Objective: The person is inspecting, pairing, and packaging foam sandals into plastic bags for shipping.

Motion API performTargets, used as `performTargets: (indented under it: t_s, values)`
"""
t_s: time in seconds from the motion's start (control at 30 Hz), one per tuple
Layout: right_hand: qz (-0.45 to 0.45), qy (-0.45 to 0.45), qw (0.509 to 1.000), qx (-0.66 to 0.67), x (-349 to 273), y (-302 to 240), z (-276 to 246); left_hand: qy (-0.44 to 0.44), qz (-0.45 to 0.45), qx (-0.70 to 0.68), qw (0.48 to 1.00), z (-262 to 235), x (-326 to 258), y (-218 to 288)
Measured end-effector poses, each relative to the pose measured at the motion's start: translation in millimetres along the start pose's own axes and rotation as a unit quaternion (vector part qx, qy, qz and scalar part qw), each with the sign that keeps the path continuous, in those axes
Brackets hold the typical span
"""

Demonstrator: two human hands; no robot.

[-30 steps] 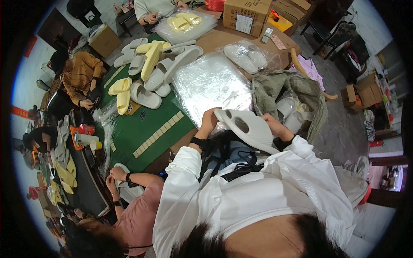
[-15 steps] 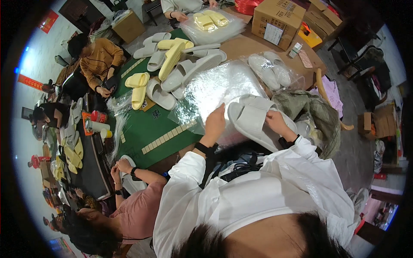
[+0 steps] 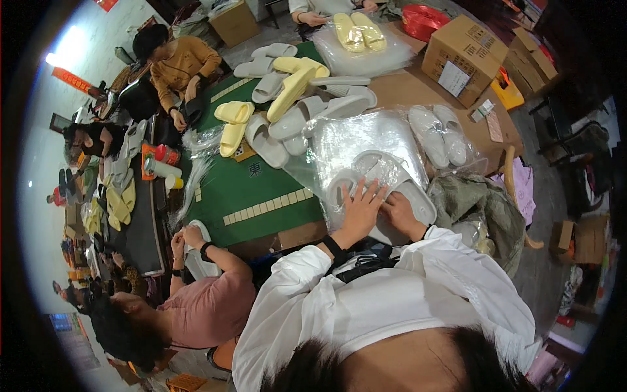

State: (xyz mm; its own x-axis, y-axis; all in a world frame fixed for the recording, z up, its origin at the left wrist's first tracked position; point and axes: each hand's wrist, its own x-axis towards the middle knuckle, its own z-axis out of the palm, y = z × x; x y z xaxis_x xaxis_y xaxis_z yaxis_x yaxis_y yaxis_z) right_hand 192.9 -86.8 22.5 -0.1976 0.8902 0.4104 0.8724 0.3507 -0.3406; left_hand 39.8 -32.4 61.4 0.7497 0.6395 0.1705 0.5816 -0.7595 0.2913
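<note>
A pair of grey slippers (image 3: 382, 196) lies side by side, flat on a sheet of clear plastic bags (image 3: 366, 140) at the near edge of the table, just in front of the person; laid this way, the pair can be pressed and kept aligned from above. The left hand (image 3: 360, 208) rests palm down with fingers spread across the left slipper and the plastic film over it, pressing rather than grasping. The right hand (image 3: 398, 212) lies just beside it on the right slipper, fingers curled; whether it pinches the film or only presses cannot be told. Both forearms rise from white sleeves (image 3: 418, 287), wrists nearly touching, a dark band on the left wrist. Beyond, on the green mat (image 3: 258, 193), lie more grey and yellow slippers (image 3: 287, 98), with a bagged white pair (image 3: 439, 134) to the right, near a cardboard box (image 3: 464, 59). Other people work along the table's left and far sides.
</note>
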Motion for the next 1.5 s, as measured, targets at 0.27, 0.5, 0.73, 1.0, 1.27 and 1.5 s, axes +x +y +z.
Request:
performTargets:
  t_s: [0.27, 0.5, 0.73, 1.0, 1.27, 1.5]
  values:
    - [0.085, -0.016, 0.99, 0.109, 16, -8, 29, 0.019, 0.087, 0.018, 0.996, -25, -18, -22]
    - [-0.011, 0.078, 0.99, 0.115, 38, -37, 50, 0.047, 0.071, 0.041, 0.996, -41, -30, -28]
    - [0.179, 0.129, 0.955, 0.198, 24, -63, 66, 0.18, 0.03, 0.037, 0.983, -56, -60, -32]
    - [0.248, 0.138, 0.906, 0.313, -9, -76, 83, 0.202, 0.038, 0.06, 0.977, -44, -90, -41]
    - [0.107, 0.223, 0.965, 0.086, 5, -90, 85, 0.194, 0.125, 0.021, 0.973, -58, -123, -7]
    - [0.066, 0.25, 0.959, 0.113, 34, -90, 94, 0.245, 0.031, 0.032, 0.969, -73, -144, -12]
